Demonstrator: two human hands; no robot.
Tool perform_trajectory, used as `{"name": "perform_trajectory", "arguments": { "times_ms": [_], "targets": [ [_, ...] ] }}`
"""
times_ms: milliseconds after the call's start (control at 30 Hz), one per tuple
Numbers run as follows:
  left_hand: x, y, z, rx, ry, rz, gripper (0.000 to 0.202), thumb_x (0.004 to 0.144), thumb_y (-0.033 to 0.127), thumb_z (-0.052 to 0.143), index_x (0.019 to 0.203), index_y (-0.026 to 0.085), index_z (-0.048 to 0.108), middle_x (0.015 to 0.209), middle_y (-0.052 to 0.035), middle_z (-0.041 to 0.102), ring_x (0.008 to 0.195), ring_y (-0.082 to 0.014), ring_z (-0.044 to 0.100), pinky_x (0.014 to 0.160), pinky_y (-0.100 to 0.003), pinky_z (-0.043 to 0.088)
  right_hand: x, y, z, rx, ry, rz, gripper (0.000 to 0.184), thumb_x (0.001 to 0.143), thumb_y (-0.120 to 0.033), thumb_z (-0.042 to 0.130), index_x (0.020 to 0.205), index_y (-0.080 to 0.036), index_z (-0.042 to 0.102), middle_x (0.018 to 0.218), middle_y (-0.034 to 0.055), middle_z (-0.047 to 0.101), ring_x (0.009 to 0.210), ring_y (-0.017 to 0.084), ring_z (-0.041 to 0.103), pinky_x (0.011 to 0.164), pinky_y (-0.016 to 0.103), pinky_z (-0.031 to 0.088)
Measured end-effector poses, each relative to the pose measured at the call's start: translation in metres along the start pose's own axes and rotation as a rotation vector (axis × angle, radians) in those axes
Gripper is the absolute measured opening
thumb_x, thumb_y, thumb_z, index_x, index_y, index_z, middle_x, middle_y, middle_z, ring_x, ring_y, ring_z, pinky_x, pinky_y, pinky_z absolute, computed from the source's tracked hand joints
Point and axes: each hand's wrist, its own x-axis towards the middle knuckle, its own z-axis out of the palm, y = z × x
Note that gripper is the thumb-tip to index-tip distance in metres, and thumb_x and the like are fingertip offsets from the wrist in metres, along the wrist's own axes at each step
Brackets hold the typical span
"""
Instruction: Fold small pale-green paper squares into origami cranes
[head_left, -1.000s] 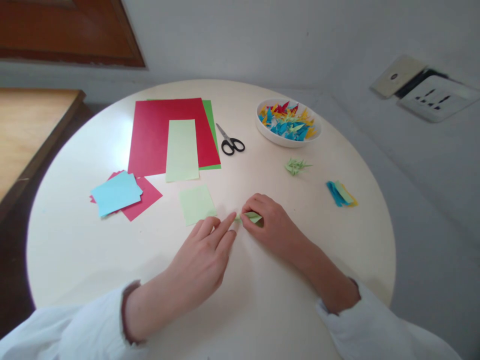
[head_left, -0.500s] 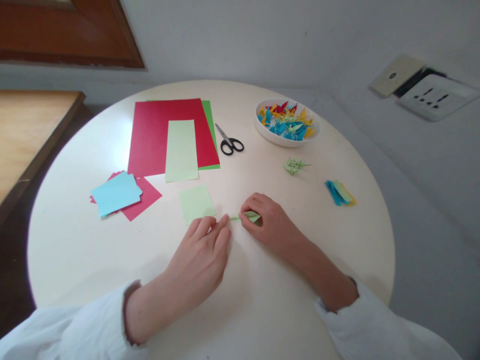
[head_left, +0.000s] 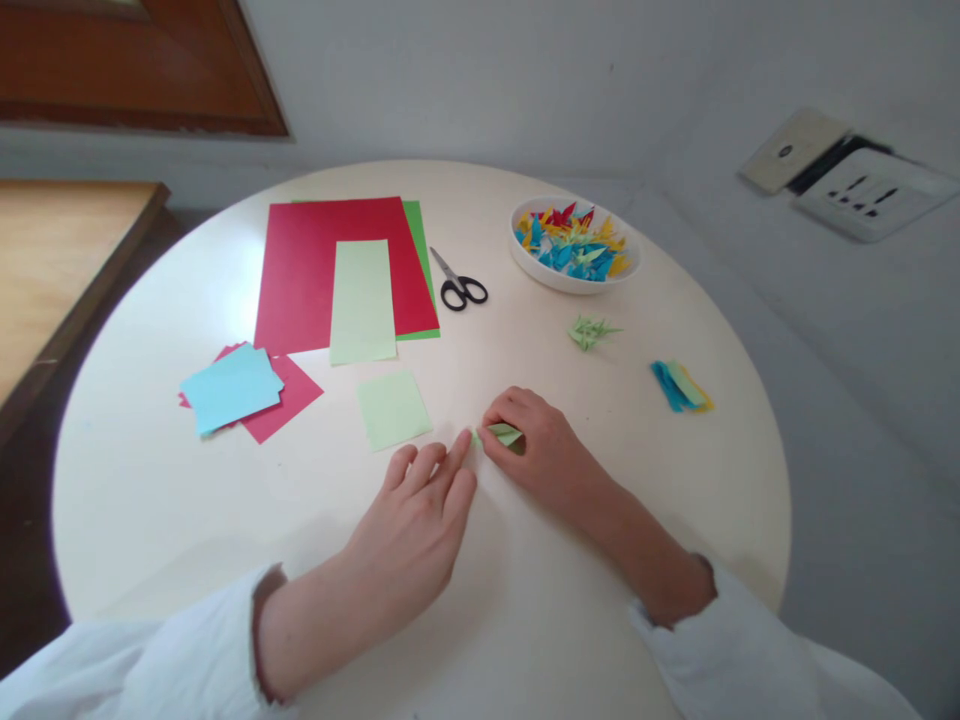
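Note:
A small light green folded paper point(head_left: 507, 435) is pinched between the thumb and fingers of my right hand point(head_left: 536, 440), low over the table. Its narrow end points left, partly covered by fingertips. My left hand point(head_left: 424, 520) lies palm down, its index fingertip at that narrow end and its thumb apart below; no pinch shows. Just beyond my left fingers lies a pale green paper square point(head_left: 394, 410), flat on the table. Right of my right hand, a little pile of light green folded paper pieces point(head_left: 591, 333) rests farther back.
Black-handled scissors point(head_left: 463, 291) lie beside red point(head_left: 300, 265) and green sheets, with a pale green strip point(head_left: 363, 300) on top. Blue point(head_left: 234, 388) and red cards are stacked left. A white bowl point(head_left: 547, 275) holds colourful folded paper cranes. Small folded papers point(head_left: 679, 386) lie right.
My left hand has slid slightly right along the folded paper, its index fingertip now close to my right fingers. The pale green square is more fully uncovered. My right hand stays put.

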Motion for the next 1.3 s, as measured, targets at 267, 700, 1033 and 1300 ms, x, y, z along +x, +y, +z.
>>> {"name": "perform_trajectory", "arguments": {
  "times_ms": [267, 700, 1033, 1300],
  "targets": [
    [0.001, 0.003, 0.0, 0.081, 0.035, 0.021, 0.036, 0.073, 0.003, 0.039, 0.103, 0.007, 0.059, 0.123, -0.0163, 0.058, 0.096, -0.0278, 0.053, 0.08, -0.041, 0.038, -0.006, 0.0, 0.002, -0.04, 0.111, 0.018, 0.015, 0.08, -0.012, 0.048, 0.067, -0.019, 0.048, 0.071, 0.0033, 0.055, 0.07, 0.016, 0.053, 0.066, 0.028, 0.043],
    [-0.001, 0.006, -0.001, 0.074, 0.061, 0.007, 0.033, 0.074, 0.004, 0.039, 0.098, 0.009, 0.06, 0.122, -0.0158, 0.059, 0.096, -0.0281, 0.053, 0.079, -0.042, 0.036, -0.005, -0.007, 0.009, -0.25, 0.108, 0.117, 0.013, 0.077, -0.012, 0.047, 0.066, -0.02, 0.046, 0.069, 0.0035, 0.053, 0.067, 0.017, 0.049, 0.063, 0.03, 0.04],
    [0.001, 0.006, -0.002, 0.021, 0.005, -0.001, 0.035, 0.073, 0.003, 0.039, 0.102, 0.011, 0.058, 0.127, -0.0124, 0.055, 0.097, -0.0278, 0.052, 0.078, -0.043, 0.037, -0.006, -0.008, 0.01, -0.284, 0.088, 0.109, 0.011, 0.078, -0.012, 0.046, 0.069, -0.019, 0.048, 0.072, 0.0048, 0.055, 0.07, 0.019, 0.051, 0.065, 0.031, 0.042],
    [0.008, 0.005, 0.0, 0.004, 0.033, -0.02, 0.036, 0.075, 0.003, 0.039, 0.107, 0.009, 0.055, 0.12, -0.0127, 0.059, 0.09, -0.0244, 0.051, 0.082, -0.041, 0.035, -0.006, -0.007, 0.012, -0.252, 0.091, 0.125, 0.007, 0.076, -0.012, 0.046, 0.077, -0.019, 0.049, 0.075, 0.0053, 0.056, 0.071, 0.019, 0.051, 0.066, 0.032, 0.042]
  ]
}}
